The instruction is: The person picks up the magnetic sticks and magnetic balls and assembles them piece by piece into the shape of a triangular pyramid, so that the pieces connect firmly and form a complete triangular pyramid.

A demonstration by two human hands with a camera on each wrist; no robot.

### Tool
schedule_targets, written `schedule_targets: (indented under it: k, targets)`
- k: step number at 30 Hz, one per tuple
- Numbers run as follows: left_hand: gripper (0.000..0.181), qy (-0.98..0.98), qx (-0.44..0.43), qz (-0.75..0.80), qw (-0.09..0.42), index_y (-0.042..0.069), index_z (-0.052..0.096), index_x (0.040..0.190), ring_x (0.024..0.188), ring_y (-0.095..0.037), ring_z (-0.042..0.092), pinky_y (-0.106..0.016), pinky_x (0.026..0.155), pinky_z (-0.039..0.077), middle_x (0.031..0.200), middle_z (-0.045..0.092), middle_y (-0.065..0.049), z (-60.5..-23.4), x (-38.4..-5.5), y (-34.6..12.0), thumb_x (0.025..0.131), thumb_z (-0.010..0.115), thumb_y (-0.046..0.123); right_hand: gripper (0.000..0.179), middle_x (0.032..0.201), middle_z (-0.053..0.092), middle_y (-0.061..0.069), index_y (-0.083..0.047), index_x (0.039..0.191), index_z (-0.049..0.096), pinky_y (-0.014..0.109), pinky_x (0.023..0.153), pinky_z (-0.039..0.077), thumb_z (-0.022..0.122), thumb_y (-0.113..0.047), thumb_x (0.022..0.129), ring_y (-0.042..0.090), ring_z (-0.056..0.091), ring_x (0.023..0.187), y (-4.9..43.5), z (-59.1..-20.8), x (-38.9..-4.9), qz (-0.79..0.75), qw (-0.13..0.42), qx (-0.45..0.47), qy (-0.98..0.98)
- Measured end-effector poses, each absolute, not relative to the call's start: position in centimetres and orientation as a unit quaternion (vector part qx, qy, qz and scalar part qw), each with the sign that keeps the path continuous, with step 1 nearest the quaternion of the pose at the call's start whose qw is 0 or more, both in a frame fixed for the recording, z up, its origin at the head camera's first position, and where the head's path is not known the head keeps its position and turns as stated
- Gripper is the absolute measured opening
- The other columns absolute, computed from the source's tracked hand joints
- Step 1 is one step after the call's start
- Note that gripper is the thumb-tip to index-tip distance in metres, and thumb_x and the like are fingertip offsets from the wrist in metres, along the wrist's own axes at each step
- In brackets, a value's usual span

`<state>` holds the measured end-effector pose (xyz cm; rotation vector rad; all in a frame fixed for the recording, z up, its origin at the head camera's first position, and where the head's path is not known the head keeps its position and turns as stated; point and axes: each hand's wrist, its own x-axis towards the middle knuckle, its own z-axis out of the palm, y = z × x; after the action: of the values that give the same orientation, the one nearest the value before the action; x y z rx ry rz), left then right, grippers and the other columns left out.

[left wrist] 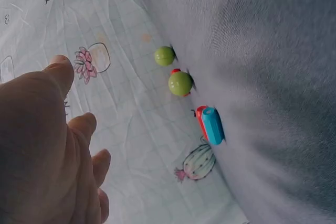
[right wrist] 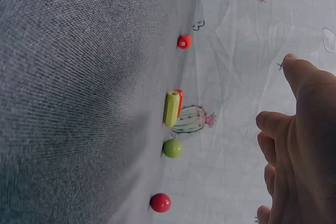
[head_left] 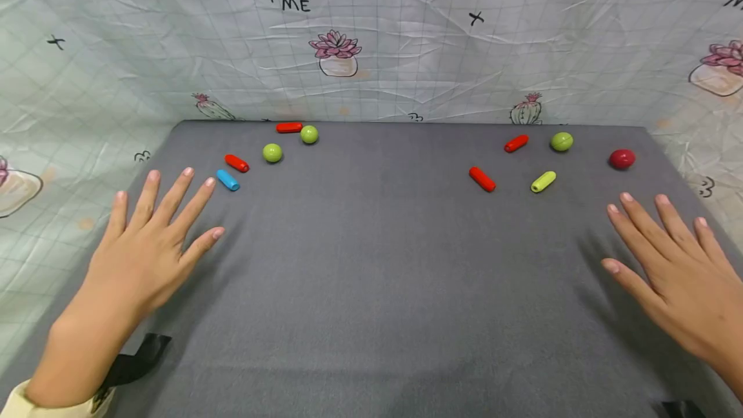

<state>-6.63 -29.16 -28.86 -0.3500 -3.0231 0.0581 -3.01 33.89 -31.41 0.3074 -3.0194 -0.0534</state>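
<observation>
My left hand [head_left: 149, 251] is held over the left of the grey cloth with fingers spread, holding nothing. Beyond its fingertips lie a blue tube-shaped bead [head_left: 227, 180] and a red tube bead [head_left: 237, 163]. Farther back are two green round beads, one [head_left: 272, 153] nearer, the other [head_left: 309, 135] beside a second red tube bead [head_left: 289, 128]. On the other side my right hand [head_left: 676, 269] is also spread and holds nothing. Past it sit a dark red round bead [head_left: 622, 159], a yellow-green tube bead [head_left: 543, 182], a green round bead [head_left: 561, 142] and red tube beads [head_left: 482, 179].
The grey cloth [head_left: 371, 263] covers the work surface. A pale printed curtain [head_left: 400, 37] with plant drawings rises behind it and along both sides. Black straps [head_left: 136, 360] show near the wrists.
</observation>
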Motion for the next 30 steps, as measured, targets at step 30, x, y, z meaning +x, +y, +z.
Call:
schedule_targets:
  k: [30]
  targets:
    - [0.060, -0.954, -0.291, -0.075, 0.020, 0.015, 0.039, 0.157, 0.145, -0.041, 0.034, -0.061, 0.114, 0.032, 0.160, 0.037, -0.014, -27.4, -22.4, -23.7, 0.104, 0.061, 0.029, 0.062, 0.164, 0.031, 0.011, -0.017, 0.159, 0.037, 0.060, 0.121, 0.018, 0.060, -0.035, 0.104, 0.032, 0.017, 0.155, 30.0, -30.3, -13.3, 0.172, -0.041, 0.209, -0.962]
